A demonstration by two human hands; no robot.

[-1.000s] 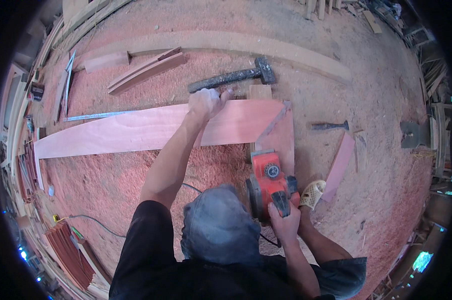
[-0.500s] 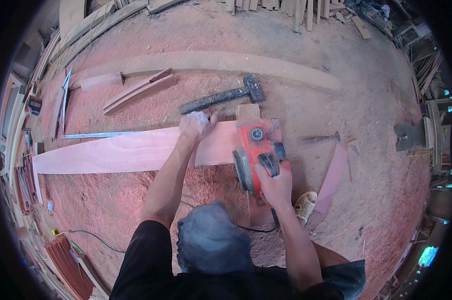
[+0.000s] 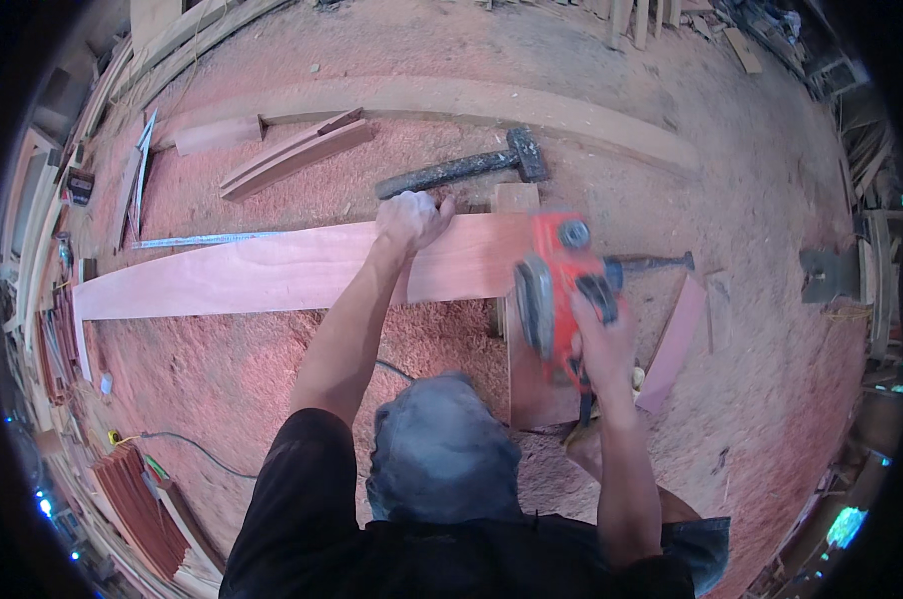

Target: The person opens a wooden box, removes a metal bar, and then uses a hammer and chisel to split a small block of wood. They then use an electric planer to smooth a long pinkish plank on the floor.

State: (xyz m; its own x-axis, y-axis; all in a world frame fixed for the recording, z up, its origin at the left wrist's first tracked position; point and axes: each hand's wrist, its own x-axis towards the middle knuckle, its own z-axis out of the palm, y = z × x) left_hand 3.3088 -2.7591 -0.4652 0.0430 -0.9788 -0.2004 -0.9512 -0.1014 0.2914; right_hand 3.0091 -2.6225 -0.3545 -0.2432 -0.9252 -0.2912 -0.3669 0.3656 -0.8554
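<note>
Planer [image 3: 561, 285], red, sits on right end of long reddish board [image 3: 272, 275] lying across sawdust floor; right hand [image 3: 601, 344] fingers clamped on its handle; left hand [image 3: 411, 220] fingers curled over board's far edge; hammer [image 3: 466, 168] just beyond

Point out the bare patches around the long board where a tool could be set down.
Free: the shavings-covered floor below the long board, left of the left hand; also between hammer and far beam. Crowded: around the right hand gripping the orange power planer.
</note>
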